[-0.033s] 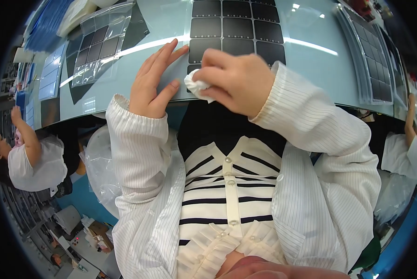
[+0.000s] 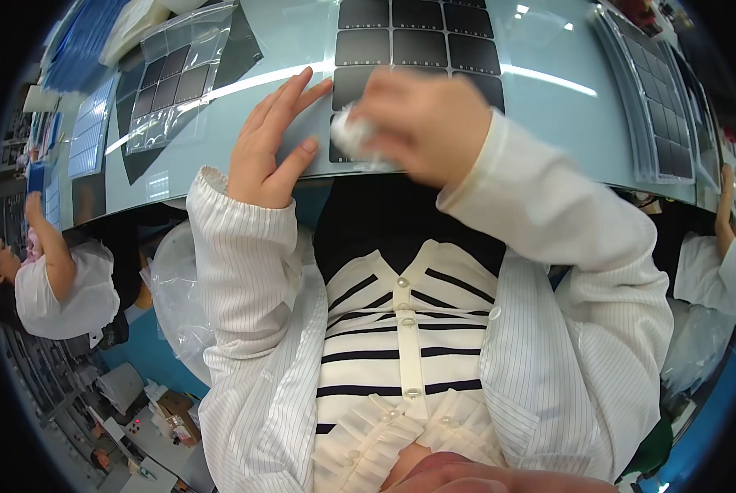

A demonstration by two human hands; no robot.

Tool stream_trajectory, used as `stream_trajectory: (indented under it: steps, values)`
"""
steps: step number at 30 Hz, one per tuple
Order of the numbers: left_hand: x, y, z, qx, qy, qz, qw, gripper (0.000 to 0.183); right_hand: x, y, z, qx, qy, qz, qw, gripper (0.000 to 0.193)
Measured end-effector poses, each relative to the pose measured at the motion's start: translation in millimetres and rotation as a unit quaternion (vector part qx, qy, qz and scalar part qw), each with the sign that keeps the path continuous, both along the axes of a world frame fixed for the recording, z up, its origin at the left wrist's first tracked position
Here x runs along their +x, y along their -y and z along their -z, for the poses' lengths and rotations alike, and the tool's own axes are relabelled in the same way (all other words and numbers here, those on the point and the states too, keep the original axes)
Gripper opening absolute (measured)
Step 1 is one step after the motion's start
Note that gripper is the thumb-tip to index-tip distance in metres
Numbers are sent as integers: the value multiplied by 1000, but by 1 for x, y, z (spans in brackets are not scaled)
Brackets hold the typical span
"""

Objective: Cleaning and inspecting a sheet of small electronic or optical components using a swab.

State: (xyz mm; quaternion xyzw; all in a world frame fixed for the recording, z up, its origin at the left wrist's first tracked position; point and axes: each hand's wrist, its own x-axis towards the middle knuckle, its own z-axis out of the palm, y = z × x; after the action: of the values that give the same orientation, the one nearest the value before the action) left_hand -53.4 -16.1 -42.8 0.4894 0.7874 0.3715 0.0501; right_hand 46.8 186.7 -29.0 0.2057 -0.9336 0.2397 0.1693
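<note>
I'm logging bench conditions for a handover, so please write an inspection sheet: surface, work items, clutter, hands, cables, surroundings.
Surface: pale glossy tabletop, showing bright light reflections.
Work items: sheet of dark panels ahead of the person; crumpled white wad, blurred, over its near left corner.
Clutter: clear sleeve with dark panels and blue stack at left; bagged panel sheets at right.
Hands: right hand grips the wad; left hand lies beside the sheet's left edge, holding nothing.
Cables: nothing seen.
Surroundings: co-worker in white at left; another person's white sleeve at right.
</note>
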Motion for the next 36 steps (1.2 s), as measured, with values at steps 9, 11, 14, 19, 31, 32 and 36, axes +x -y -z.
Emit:
stream_trajectory:
  steps: [9,11,14,19,31,32,36]
  values:
    - [-1,0,4,9,32,-21,999,58,0,0,11,-16,15,82,996,19]
    - [0,-4,2,16,44,-14,999,57,-22,-34,16,-7,-45,168,985,18]
    - [-2,-7,5,13,51,-15,998,55,-20,-25,19,6,-49,181,982,19]
    - [-1,-2,9,34,81,-18,996,55,-22,-16,20,-33,-34,164,985,17]
    - [-5,-3,13,40,57,-5,998,54,-30,-3,27,-31,-42,181,982,22]
    - [-5,-2,14,40,57,-7,998,54,-19,15,30,-26,-80,113,990,21]
    - [1,-2,12,54,111,-22,992,54,-43,-20,27,-33,-72,210,975,25]
